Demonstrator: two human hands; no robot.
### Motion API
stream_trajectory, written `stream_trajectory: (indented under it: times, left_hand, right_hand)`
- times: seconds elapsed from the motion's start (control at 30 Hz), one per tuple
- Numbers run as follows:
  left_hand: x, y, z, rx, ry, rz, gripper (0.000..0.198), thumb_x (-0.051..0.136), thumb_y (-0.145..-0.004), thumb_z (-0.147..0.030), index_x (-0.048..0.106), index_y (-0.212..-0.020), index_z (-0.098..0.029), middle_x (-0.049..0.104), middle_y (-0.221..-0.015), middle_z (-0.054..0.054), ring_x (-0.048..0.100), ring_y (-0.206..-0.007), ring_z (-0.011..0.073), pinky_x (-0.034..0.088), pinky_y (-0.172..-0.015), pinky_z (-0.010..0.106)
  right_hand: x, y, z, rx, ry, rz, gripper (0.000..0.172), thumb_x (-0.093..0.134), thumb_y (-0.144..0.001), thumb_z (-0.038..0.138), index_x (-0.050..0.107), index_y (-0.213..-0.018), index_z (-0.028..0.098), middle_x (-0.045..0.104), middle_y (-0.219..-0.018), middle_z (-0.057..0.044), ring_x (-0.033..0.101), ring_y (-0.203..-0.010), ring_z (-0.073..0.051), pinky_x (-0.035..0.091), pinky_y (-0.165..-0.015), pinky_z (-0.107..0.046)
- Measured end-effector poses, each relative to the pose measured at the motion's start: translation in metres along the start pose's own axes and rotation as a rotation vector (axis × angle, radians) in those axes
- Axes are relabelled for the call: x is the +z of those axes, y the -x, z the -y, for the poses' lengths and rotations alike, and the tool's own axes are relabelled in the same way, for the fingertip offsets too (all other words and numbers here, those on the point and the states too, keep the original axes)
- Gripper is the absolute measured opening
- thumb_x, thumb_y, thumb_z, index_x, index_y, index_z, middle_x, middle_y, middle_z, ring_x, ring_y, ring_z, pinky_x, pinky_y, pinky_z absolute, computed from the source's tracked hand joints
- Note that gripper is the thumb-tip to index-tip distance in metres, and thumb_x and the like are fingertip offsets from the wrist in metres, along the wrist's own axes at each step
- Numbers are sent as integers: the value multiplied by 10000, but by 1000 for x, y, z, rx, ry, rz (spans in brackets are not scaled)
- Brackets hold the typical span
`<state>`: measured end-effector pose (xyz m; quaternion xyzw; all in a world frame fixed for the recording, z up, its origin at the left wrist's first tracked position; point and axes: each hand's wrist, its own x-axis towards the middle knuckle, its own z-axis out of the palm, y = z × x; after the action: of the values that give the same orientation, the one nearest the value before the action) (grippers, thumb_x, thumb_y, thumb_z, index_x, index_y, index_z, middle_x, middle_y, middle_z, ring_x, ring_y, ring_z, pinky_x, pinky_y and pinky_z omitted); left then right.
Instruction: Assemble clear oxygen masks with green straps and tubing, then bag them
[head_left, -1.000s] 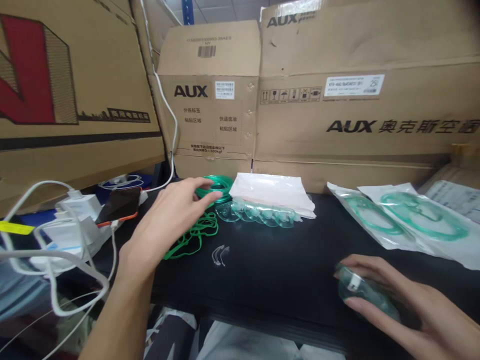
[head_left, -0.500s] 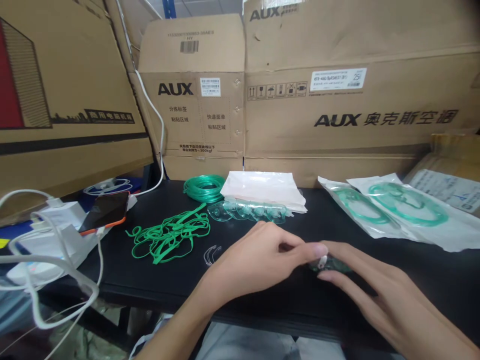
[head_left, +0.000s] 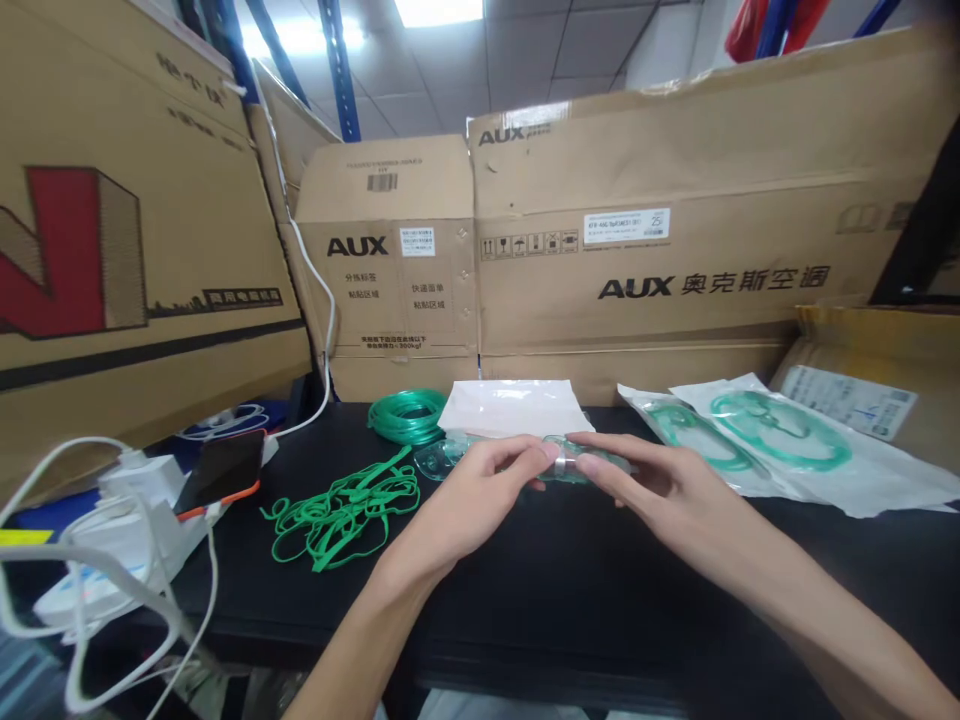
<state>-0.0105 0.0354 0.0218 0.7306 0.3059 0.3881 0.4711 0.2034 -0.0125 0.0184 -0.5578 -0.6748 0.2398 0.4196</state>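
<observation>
Between my hands is a clear, greenish oxygen mask (head_left: 576, 468) with a thin silvery strip at its near side. My left hand (head_left: 480, 500) pinches the strip's left end between thumb and fingers. My right hand (head_left: 667, 485) holds the mask from the right, fingers over the top and thumb at the strip. Just behind my left hand lie more clear masks (head_left: 435, 460), partly covered by the hand. A stack of white paper pouches (head_left: 516, 408) is beyond the mask. Much of the held mask is hidden by my fingers.
Green tubing (head_left: 405, 418) lies coiled left of the pouches, with tangled green elastic strap (head_left: 349, 515) nearer. Packaged green tubing (head_left: 780, 430) lies at right. A phone (head_left: 221, 470) and white charging cables (head_left: 112, 560) crowd the left. Cardboard boxes (head_left: 675, 250) wall the back.
Both hands have moved left and farther from me with the mask, now close to the row of masks. My view has tilted up. The thin curved strips are no longer visible.
</observation>
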Motion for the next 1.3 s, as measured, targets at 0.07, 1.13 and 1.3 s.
stream_trajectory:
  times: [0.07,1.13,1.3]
  left_hand:
    - [-3,1,-1,-8,-26,-23,324,625,-1041,-472,828,-997,-223,724,-969,9,623,-956,196,457,-940,296]
    - [-5,-1,11,-73,76,31,190,770,-953,-342,887,-1045,-225,810,-1236,103,795,-834,220,381,-414,197]
    - [6,-4,16,-95,131,-38,217,766,-964,-363,810,-1054,-170,818,-983,102,812,-807,223,352,-399,163]
  right_hand:
    - [3,-2,3,22,-39,19,682,636,-938,767,763,-1387,270,818,-1043,-72,732,-919,-280,570,-950,-442]
    - [11,-9,0,-14,-260,79,403,770,-921,433,822,-1289,278,815,-1304,-23,784,-1144,-317,668,-880,-387]
    - [14,-9,-4,-63,-292,23,364,785,-929,458,840,-1245,285,830,-1269,-11,766,-1209,-318,605,-1056,-420]
